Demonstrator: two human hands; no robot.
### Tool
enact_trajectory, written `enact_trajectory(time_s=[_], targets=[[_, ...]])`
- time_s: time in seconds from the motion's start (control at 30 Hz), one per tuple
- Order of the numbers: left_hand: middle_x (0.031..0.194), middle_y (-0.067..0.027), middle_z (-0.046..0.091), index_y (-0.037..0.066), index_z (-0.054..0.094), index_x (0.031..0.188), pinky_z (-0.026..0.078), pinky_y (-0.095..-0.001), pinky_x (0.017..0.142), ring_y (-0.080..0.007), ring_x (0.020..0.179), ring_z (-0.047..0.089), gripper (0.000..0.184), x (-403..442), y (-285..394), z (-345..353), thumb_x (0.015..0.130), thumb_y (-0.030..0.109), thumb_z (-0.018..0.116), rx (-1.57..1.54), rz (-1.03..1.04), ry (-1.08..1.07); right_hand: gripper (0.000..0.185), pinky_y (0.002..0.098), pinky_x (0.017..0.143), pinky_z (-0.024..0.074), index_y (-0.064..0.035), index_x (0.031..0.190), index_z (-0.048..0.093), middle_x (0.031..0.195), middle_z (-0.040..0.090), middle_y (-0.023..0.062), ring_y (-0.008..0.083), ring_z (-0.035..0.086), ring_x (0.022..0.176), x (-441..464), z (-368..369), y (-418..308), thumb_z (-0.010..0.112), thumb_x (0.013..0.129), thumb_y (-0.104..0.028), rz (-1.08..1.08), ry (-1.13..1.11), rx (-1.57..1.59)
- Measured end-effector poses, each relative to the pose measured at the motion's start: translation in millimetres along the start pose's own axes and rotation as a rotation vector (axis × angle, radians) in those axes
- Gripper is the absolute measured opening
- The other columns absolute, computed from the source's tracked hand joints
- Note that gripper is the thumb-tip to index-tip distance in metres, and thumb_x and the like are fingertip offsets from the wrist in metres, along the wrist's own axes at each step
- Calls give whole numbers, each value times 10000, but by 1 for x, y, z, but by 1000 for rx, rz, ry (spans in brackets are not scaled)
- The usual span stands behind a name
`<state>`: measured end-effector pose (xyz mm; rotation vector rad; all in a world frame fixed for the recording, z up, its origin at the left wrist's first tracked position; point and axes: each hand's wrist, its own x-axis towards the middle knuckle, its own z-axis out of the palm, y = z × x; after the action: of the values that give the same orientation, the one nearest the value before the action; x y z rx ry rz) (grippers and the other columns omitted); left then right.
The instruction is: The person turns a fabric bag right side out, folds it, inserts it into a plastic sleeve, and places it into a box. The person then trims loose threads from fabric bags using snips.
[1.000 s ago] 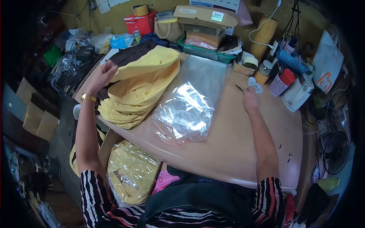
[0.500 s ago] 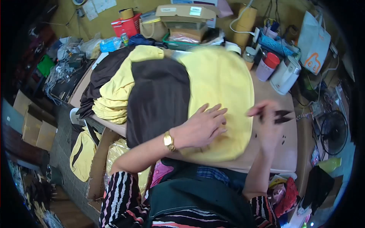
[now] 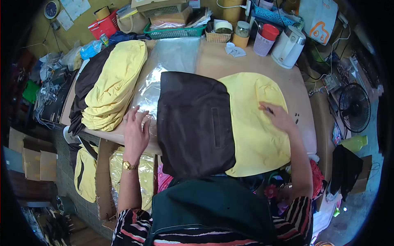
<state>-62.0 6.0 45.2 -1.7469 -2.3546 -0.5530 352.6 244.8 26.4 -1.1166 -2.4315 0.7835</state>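
Observation:
A two-part cloth piece lies spread in front of me, its dark brown half (image 3: 191,119) on the left and its yellow half (image 3: 250,135) on the right. A narrow stitched rectangle shows on the brown side. My right hand (image 3: 277,117) rests over the yellow half, fingers curled round a small dark tool (image 3: 269,110) that looks like thread snips, mostly hidden. Left of the brown edge, my left hand (image 3: 136,133) has its fingers apart and holds nothing. Beneath and beyond it are clear plastic bags (image 3: 176,55) lying flat on the table (image 3: 219,59).
Folded yellow and brown cloth pieces (image 3: 117,78) are heaped at the left. Along the back stand a green basket (image 3: 176,32), a jar (image 3: 242,29), a red-lidded cup (image 3: 264,41) and a kettle (image 3: 289,47). A carton (image 3: 104,184) sits low at left; a fan (image 3: 355,108) is right.
The cloth has been laid down nearer me, uncovering the plastic bags. My left hand has moved off the yellow part to the left; my right hand has come in over the yellow half.

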Motion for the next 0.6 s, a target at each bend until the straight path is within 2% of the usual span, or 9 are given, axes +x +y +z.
enact_trajectory(time_s=[0.07,0.13,0.2,0.27,0.3,0.33,0.37,0.47,0.6], targets=[[1064,-171,624,41,686,942,462,-402,859,-377,1006,585,149,15,15,-6,807,-5,642,-369,-5,78,179,374,885,475,17,1043,628,1044,661,198,304,634,1017,20,-16,-19,568,912,-87,64,-19,-143],[1078,-188,622,17,667,983,466,-411,865,-386,1012,586,168,31,37,5,819,47,654,-436,60,49,271,419,729,469,16,1014,644,878,658,206,371,625,816,43,-4,-52,591,919,-233,115,200,-146],[1092,-205,620,-6,648,1024,470,-420,871,-395,1017,586,221,52,41,22,830,99,666,-507,127,21,308,418,685,458,9,993,647,811,638,204,354,616,750,61,16,-80,593,917,-284,110,207,-22],[1045,-231,639,-59,556,1169,471,-441,888,-408,996,598,461,81,42,54,850,254,673,-144,130,259,403,394,720,474,-12,958,669,824,665,177,311,642,793,73,47,-102,531,934,-390,150,178,261],[1067,-286,625,-121,412,1291,465,-465,903,-423,1015,597,738,94,40,60,860,434,639,-129,33,128,423,382,768,481,-19,939,674,833,674,168,321,646,849,78,74,-103,486,951,-397,208,223,340],[1105,-306,606,-127,382,1315,461,-465,912,-427,1048,587,791,110,41,60,860,474,622,-157,-76,-29,408,376,809,480,-14,916,657,848,668,174,324,645,894,76,99,-108,457,967,-366,225,256,449],[1143,-327,587,-133,352,1338,457,-465,921,-431,1080,576,844,126,42,60,860,514,606,-180,-183,-185,320,343,704,479,-33,911,635,833,629,91,235,607,748,76,133,-96,458,984,-289,27,377,504],[1147,-331,595,-144,387,1300,464,-429,939,-413,1141,563,896,157,14,94,819,574,623,-155,-215,-122,91,405,705,490,-33,907,600,876,606,153,370,607,849,49,146,-99,634,827,-61,-239,362,233],[1047,-176,678,-68,592,1135,495,-348,870,-281,959,651,524,167,7,93,827,339,710,-631,-176,-270,107,398,689,487,-16,912,597,882,606,149,354,612,812,41,141,-90,637,828,-68,-222,307,277]])
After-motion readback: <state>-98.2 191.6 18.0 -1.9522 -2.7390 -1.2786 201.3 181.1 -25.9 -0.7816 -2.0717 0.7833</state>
